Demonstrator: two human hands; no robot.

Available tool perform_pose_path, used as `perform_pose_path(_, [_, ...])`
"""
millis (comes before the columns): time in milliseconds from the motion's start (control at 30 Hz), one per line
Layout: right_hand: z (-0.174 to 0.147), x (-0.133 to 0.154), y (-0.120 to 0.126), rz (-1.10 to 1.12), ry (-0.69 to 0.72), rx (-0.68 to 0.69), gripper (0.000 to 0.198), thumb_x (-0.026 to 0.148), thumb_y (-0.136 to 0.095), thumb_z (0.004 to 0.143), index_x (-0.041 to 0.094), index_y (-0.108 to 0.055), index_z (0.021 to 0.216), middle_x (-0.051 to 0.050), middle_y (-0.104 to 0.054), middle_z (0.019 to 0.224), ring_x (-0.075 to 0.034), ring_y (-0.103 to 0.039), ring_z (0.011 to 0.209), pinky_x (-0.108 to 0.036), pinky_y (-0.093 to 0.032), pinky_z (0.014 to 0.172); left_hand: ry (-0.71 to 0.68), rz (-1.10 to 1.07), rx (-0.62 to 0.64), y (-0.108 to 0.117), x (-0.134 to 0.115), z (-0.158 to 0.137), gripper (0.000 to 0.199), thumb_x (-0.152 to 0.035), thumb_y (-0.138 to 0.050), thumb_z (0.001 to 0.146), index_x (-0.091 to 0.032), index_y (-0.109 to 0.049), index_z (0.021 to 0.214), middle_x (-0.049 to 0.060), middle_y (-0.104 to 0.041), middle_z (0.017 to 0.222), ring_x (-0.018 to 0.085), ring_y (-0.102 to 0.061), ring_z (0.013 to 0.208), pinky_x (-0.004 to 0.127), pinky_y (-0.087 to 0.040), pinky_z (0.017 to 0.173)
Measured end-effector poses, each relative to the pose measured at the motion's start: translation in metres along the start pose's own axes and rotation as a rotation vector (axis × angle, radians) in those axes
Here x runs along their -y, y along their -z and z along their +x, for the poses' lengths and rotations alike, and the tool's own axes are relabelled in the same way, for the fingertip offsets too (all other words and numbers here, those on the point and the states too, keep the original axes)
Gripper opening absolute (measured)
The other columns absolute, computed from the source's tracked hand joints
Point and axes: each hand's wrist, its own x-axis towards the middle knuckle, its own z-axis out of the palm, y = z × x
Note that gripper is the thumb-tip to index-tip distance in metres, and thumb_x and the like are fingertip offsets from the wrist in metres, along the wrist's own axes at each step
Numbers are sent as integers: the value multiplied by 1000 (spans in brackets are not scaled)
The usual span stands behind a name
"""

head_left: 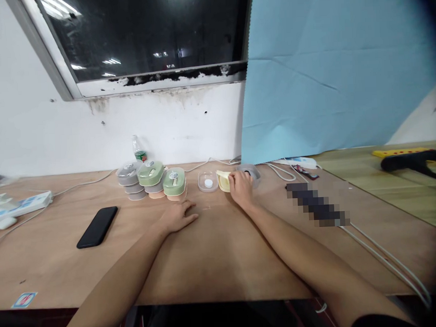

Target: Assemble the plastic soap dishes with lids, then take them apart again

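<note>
My right hand [242, 187] has its fingers closed on the rim of a small pale yellow container [223, 181], which looks tilted. Just left of that container is a clear, rounded-square plastic piece [207, 182] with a white disc in it. Partly hidden behind my right hand is a greyish see-through container [253, 172]. My left hand [179, 216] rests on the table with its fingers apart, holding nothing. Near it stand small stacked boxes: one with a green clear-topped lid [174, 182], another green-lidded box [150, 174] and a grey-lidded stack [128, 174].
A black phone [97, 227] lies at the left of the wooden table [208, 265]. White power strips [23, 206] with cables sit at the far left and back right. A plastic bottle [139, 150] stands behind the boxes. A blurred dark object [317, 205] lies at the right.
</note>
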Motion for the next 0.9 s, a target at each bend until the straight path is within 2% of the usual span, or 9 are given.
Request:
perform_pose_path(133, [-5,12,4,275,44,-169,22,31,-33,95,19,-50,88,-8,-55,86,-23,-49,86,-39,-38,79,14,-71,-49,1,-3,-2,67,-55,-54,84,-21,-36,140,11,-56,127,24,-61,96,38,-49,83])
perform_pose_path(267, [-22,43,12,587,143,-75,14,31,-37,94,21,-47,91,-4,-51,80,-19,-50,74,-34,-42,69,41,-145,-138,3,-8,-4,88,-55,-56,83,-22,-9,149,14,-48,135,18,-61,77,38,-51,78])
perform_pose_path(333, [-32,61,15,712,117,1,13,33,-41,92,22,-47,92,-3,-51,76,-18,-50,68,-33,-42,63,14,-139,-198,4,-10,-4,83,-52,-56,84,-22,-12,148,14,-48,136,19,-62,83,37,-51,80])
perform_pose_path(467, [-37,76,14,816,-3,127,19,41,-48,90,23,-52,95,-5,-57,78,-20,-53,69,-35,-43,62,-46,-53,-276,7,-11,-4,48,-43,-48,91,-21,-43,132,10,-61,122,24,-60,102,37,-48,87])
perform_pose_path(600, [-13,43,9,561,75,249,41,48,-33,94,21,-61,79,-6,-60,80,-20,-56,78,-34,-44,73,16,-80,-259,9,-10,-2,35,-42,-38,95,-21,-53,120,7,-67,108,23,-63,95,35,-49,81])
perform_pose_path(700, [5,-6,11,390,-57,148,39,47,-41,91,17,-64,82,-11,-60,89,-26,-51,93,-42,-37,87,18,-130,-193,9,-6,1,37,-42,-38,95,-21,-53,121,7,-65,110,22,-61,98,34,-48,83])
perform_pose_path(767, [10,-38,14,44,-243,102,39,49,-45,87,17,-67,88,-14,-60,100,-30,-46,103,-47,-33,91,-14,-103,-86,8,-4,2,40,-44,-44,92,-22,-53,124,7,-63,113,22,-60,98,34,-47,86])
perform_pose_path(833, [10,-61,14,-124,-353,161,41,54,-49,84,19,-68,93,-14,-58,111,-33,-44,108,-49,-32,91,-49,-43,6,7,-2,2,41,-43,-48,89,-23,-55,123,7,-61,114,23,-60,96,35,-47,86])
perform_pose_path(900, [7,-73,11,-177,-378,231,42,57,-54,80,22,-69,97,-12,-55,122,-34,-43,111,-50,-32,91,-64,3,29,5,-2,1,39,-37,-47,88,-23,-57,123,7,-60,114,22,-60,94,35,-47,84])
